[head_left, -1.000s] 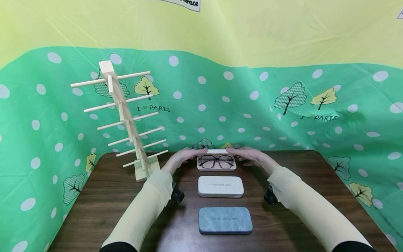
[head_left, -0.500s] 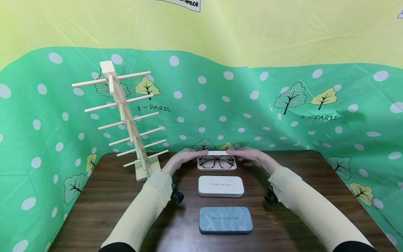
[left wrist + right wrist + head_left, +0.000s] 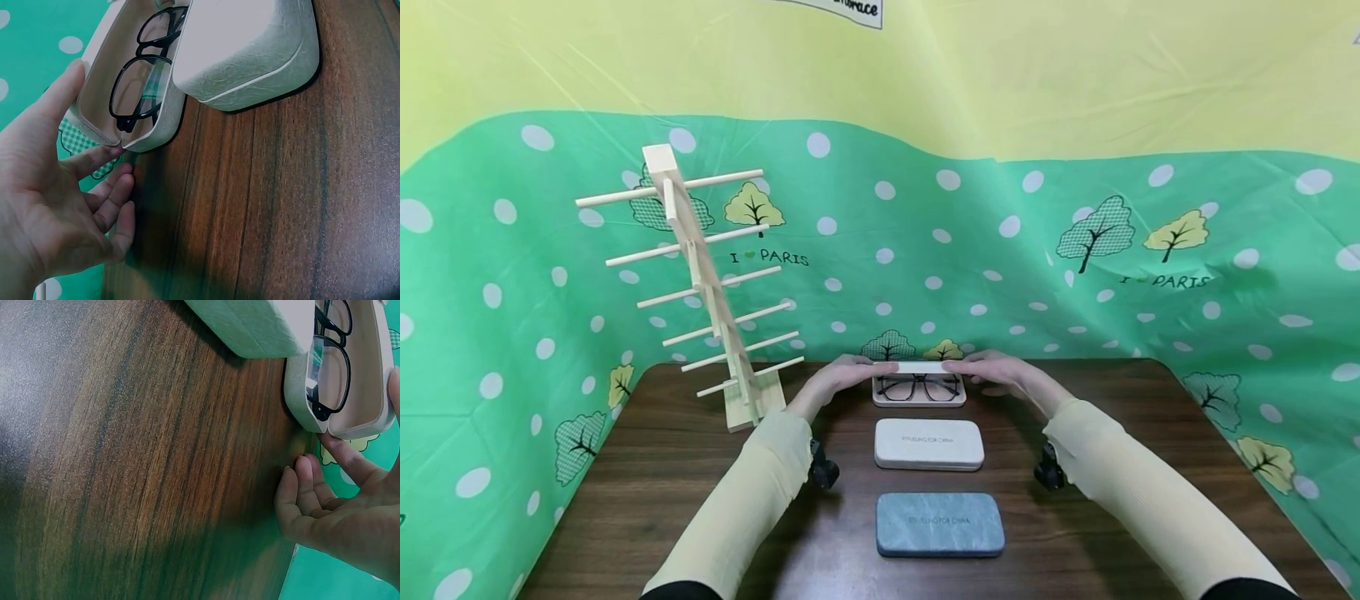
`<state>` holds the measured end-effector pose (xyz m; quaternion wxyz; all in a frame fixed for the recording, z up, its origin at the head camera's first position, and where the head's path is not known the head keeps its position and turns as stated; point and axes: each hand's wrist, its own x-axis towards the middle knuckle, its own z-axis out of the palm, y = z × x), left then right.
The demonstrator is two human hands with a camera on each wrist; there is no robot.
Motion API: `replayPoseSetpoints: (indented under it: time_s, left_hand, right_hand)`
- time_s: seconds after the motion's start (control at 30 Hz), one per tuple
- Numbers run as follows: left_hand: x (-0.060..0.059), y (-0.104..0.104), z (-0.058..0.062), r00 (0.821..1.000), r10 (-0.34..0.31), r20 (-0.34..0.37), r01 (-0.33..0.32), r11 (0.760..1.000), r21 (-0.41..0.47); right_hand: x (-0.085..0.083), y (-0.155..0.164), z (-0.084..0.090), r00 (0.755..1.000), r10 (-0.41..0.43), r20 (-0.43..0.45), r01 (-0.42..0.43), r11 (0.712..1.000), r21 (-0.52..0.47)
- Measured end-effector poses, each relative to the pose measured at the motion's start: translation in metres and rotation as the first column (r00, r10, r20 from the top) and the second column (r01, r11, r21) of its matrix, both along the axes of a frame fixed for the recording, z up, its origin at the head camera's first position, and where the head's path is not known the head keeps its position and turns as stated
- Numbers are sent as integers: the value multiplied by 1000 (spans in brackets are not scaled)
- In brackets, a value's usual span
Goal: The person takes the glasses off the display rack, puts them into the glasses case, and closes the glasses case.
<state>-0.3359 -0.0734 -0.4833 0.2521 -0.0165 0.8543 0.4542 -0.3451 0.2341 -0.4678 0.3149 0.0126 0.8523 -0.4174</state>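
Note:
At the table's far edge, a pale glasses case (image 3: pixel 919 403) stands with its lid (image 3: pixel 920 367) raised. Inside lie black-framed glasses (image 3: pixel 345 375), partly shaded by the lid. My left hand (image 3: pixel 848 372) is at the case's left end. Its thumb lies straight along the lid's rim and its index finger touches the hinge corner, as the left wrist view shows; the other fingers bend loosely below. My right hand (image 3: pixel 992 369) mirrors this at the right end, index finger at the hinge corner; its thumb is cut off in the right wrist view.
A closed white glasses case (image 3: pixel 928 444) lies just in front of the open one. Nearer still is a closed blue-grey case (image 3: pixel 940 525). To the left stands a wooden rack (image 3: pixel 709 287) with several pegs. A patterned cloth (image 3: pixel 985 250) hangs behind the table (image 3: pixel 647 492).
The lid has tipped forward and down a little over the glasses, and both thumbs have come down with it. The hands otherwise keep their places.

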Motion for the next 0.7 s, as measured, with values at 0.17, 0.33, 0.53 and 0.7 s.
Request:
replayPoseSetpoints:
  time_s: [0.17, 0.33, 0.53, 0.7]
  left_hand:
    - [0, 0, -2, 1000, -2, -7, 2, 1000, -10]
    - [1, -1, -3, 999, -20, -30, 20, 1000, 3]
    - [2, -1, -5, 998, -26, -48, 26, 1000, 8]
    - [3, -1, -7, 997, -30, -67, 30, 1000, -2]
  right_hand:
    - [3, 0, 1, 1000, 15, -13, -15, 1000, 16]
    - [3, 0, 1, 999, 22, -30, -21, 999, 37]
    - [3, 3, -2, 999, 29, -46, -26, 999, 48]
    - [3, 3, -4, 998, 22, -53, -20, 999, 32]
